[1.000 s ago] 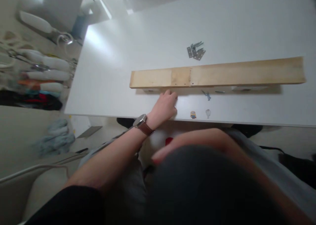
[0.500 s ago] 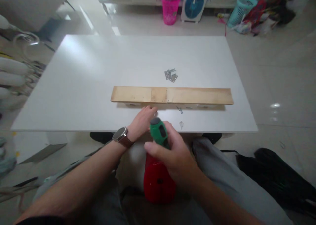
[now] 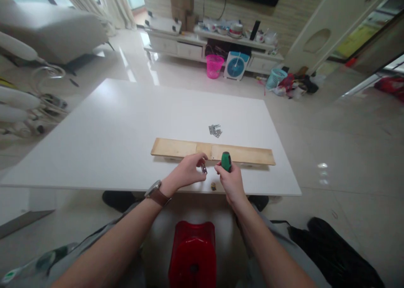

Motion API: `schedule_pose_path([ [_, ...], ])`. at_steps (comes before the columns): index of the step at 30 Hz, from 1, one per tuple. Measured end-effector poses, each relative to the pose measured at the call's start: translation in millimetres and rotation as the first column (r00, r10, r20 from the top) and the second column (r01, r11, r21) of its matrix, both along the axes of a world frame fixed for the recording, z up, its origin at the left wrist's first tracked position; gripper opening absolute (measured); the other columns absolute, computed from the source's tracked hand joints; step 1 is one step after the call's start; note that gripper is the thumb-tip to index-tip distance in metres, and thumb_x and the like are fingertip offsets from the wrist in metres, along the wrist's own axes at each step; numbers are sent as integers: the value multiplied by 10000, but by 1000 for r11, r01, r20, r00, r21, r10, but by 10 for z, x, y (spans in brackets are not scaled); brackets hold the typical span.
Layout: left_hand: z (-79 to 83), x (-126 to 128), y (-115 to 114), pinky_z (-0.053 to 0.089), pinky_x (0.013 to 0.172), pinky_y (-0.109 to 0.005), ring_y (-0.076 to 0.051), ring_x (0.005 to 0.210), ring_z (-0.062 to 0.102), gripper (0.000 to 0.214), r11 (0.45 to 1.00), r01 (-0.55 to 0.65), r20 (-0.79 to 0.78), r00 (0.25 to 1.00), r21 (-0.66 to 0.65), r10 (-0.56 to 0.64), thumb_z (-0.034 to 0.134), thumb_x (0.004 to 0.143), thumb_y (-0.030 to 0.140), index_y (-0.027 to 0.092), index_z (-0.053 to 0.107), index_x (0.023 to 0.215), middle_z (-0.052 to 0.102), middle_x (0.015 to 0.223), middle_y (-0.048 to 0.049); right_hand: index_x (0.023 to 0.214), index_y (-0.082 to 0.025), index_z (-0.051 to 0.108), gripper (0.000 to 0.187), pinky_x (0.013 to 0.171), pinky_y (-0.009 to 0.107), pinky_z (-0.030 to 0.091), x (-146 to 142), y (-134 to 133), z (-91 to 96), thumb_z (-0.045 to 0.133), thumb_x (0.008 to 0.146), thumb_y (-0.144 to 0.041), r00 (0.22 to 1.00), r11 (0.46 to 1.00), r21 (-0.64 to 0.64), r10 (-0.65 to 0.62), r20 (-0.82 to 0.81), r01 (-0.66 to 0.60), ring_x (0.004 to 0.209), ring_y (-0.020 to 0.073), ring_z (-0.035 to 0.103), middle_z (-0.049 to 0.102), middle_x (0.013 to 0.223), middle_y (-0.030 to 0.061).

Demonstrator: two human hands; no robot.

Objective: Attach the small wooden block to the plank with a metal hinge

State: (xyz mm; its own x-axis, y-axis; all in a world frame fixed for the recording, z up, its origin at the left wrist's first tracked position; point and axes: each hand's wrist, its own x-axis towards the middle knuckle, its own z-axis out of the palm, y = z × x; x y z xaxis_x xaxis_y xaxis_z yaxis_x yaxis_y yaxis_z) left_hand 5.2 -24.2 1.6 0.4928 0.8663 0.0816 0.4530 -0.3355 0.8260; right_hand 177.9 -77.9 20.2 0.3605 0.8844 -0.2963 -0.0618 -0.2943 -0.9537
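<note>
My left hand (image 3: 192, 169), with a watch (image 3: 153, 190) on its wrist, is closed on a small metal plate (image 3: 203, 169) just in front of the wooden board (image 3: 173, 147). The plate looks like a hinge or bracket; its exact kind is unclear. My right hand (image 3: 232, 182) grips a screwdriver by its green handle (image 3: 226, 160), to the right of the plate. Where its shaft points is hidden. On the white table between my hands lies a small dark and yellow piece (image 3: 213, 187), too small to name. Behind the board are several metal plates (image 3: 216, 131) in a pile.
The white table (image 3: 107, 132) stretches away to the left. Below its near edge is a red stool (image 3: 193, 254) between my legs. Across the floor stand a pink basket (image 3: 214, 66), a fan (image 3: 236, 65) and a blue basket (image 3: 276, 77).
My view has tilted up. My right hand has moved forward over the table with the screwdriver, from above the stool. My left hand has lifted, and a metal plate now shows in it.
</note>
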Motion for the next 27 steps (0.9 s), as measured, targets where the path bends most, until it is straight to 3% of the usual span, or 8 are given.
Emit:
schedule_pose_path([
  [4,126,15,7,595,872,-350,-206,917,723,430,995,-7,111,994,96,-4,747,737,143,224,640,1145,748,1023,-45,747,-188,714,253,751,327,467,-16,105,-25,802,652,-406,996,997,57,55,77,-59,724,176,581,678,694,-16],
  [8,195,33,-18,593,921,-366,-218,986,715,425,981,-36,132,991,192,11,725,748,108,224,630,1146,728,1076,-58,780,-190,718,272,792,354,482,-63,139,-24,815,647,-406,989,992,61,107,99,-113,769,205,621,712,740,-2],
  [12,188,36,-31,587,952,-379,-235,1063,698,394,979,-40,115,993,202,17,742,773,130,228,629,1138,714,1113,-68,788,-197,707,261,802,365,490,-64,153,-21,807,645,-391,989,993,85,67,134,-78,765,209,632,719,756,1],
  [19,135,29,-14,603,978,-382,-207,980,745,385,992,-102,243,963,-74,117,781,829,221,216,639,1187,761,1002,-43,797,-200,696,328,768,353,514,5,167,1,857,617,-423,990,995,96,7,139,-21,731,199,639,707,718,-5],
  [23,115,68,-2,611,953,-375,-194,882,748,272,983,-112,260,954,-144,147,790,868,306,208,696,1103,758,871,-21,811,-197,701,353,773,357,532,33,164,22,855,604,-437,993,996,93,-12,120,0,756,207,656,718,737,8],
  [27,111,109,20,627,855,-337,-196,848,763,164,959,-62,297,944,-275,147,773,880,301,179,755,988,803,894,-61,810,-198,694,363,778,356,530,74,174,11,855,609,-455,990,996,86,-1,141,-11,758,205,654,717,746,10],
])
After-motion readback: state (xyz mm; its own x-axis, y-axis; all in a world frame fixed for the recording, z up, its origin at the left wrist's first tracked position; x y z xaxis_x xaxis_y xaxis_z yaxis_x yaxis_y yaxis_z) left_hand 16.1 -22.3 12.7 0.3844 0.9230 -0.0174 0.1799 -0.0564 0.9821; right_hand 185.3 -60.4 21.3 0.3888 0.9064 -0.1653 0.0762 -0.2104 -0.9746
